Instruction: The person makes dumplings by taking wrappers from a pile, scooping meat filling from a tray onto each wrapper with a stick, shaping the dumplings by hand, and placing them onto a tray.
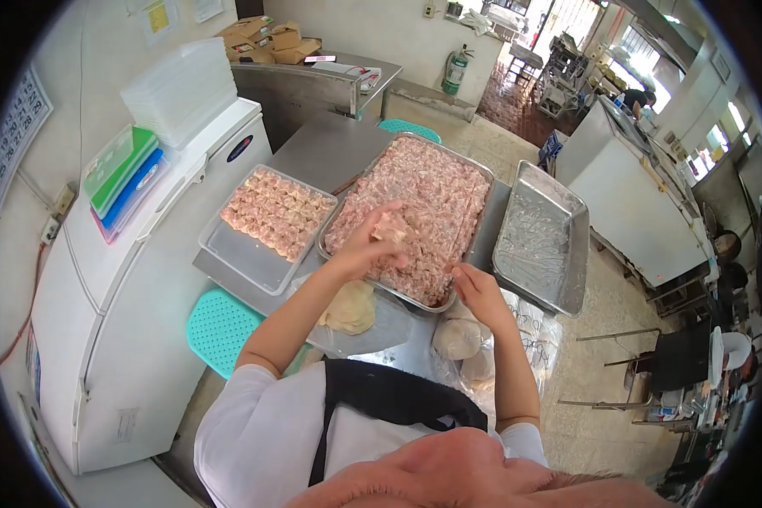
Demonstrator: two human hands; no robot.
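Over the near part of a deep metal tray of ground meat (436, 190), my left hand (366, 250) is curled around a dumpling (389, 227), a pale wrapper with meat in it. My right hand (480, 296) is pinched at the tray's near right corner; what its fingers hold, if anything, is too small to make out. Left of the meat, rows of shaped dumplings (275, 212) fill the far part of a clear plastic tray (258, 256). A stack of round wrappers (350, 309) lies on plastic sheeting below my left wrist.
A metal pan (538, 229) with residue stands at the right. Bagged round wrappers (461, 337) lie by my right forearm. A white chest freezer (152, 322) borders the left, carrying stacked clear trays (182, 93). A turquoise stool (222, 330) is below the table. Another person (639, 100) is far right.
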